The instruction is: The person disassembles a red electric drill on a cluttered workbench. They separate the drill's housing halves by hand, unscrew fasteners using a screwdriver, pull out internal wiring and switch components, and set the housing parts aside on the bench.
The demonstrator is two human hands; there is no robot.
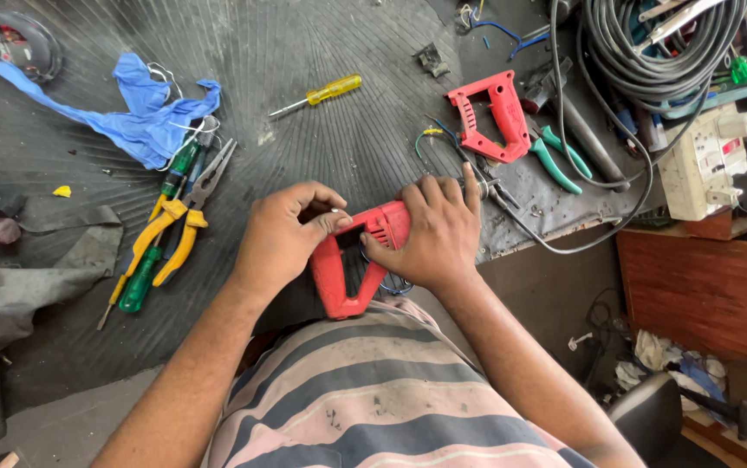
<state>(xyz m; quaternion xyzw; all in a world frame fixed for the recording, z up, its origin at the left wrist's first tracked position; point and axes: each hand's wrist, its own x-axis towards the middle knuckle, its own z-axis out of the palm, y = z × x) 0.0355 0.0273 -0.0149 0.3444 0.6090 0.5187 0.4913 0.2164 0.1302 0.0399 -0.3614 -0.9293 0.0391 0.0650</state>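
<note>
Both hands grip a red moulded-plastic tool handle shell [352, 264], D-shaped with an open grip loop, held at the near edge of the table [304, 52] just above the person's striped shirt. The left hand [282, 238] closes around the shell's left upper corner, thumb and fingers pinched at its top edge; the right hand [434, 234] clamps over the right end, thumb pressed into the opening. The table is covered by a dark ribbed rubber mat. A matching red plastic handle half [490, 117] lies farther back to the right, beside green-handled pliers [555, 156]. To the left lie yellow-handled pliers [178, 230] with bare steel jaws, a crumpled blue cloth [144, 117], and, farther back, a slim screwdriver with a clear yellow handle [321, 93]. Coiled black cable [651, 52] fills the far right corner.
</note>
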